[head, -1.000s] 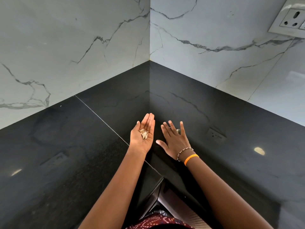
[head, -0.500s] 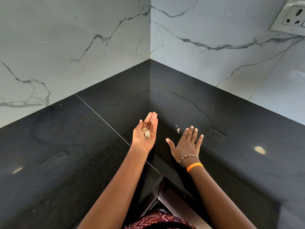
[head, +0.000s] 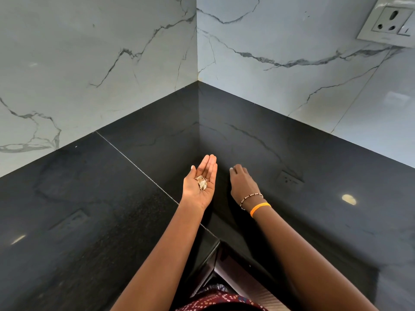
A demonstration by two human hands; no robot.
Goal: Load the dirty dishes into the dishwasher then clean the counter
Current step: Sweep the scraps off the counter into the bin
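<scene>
The black granite counter (head: 94, 198) fills an inside corner below marble walls. My left hand (head: 199, 185) hovers above it palm up, cupping a few pale dry food scraps (head: 202, 182). To its right, my right hand (head: 242, 182) rests knuckles up on the counter, its fingers curled down with the tips on the stone. A beaded bracelet and an orange band circle that wrist. Whatever lies under the right fingertips is hidden. No dishes or dishwasher are in view.
A white wall socket (head: 390, 21) sits high on the right marble wall (head: 292, 41). A thin seam (head: 134, 162) crosses the counter toward my left wrist. The counter's inner front edge (head: 215, 248) lies just below my forearms, near my patterned clothing.
My right hand was flat with its fingers spread beside a small pale scrap. It has since slid forward and curled over that spot, hiding the scrap. My left hand has stayed cupped.
</scene>
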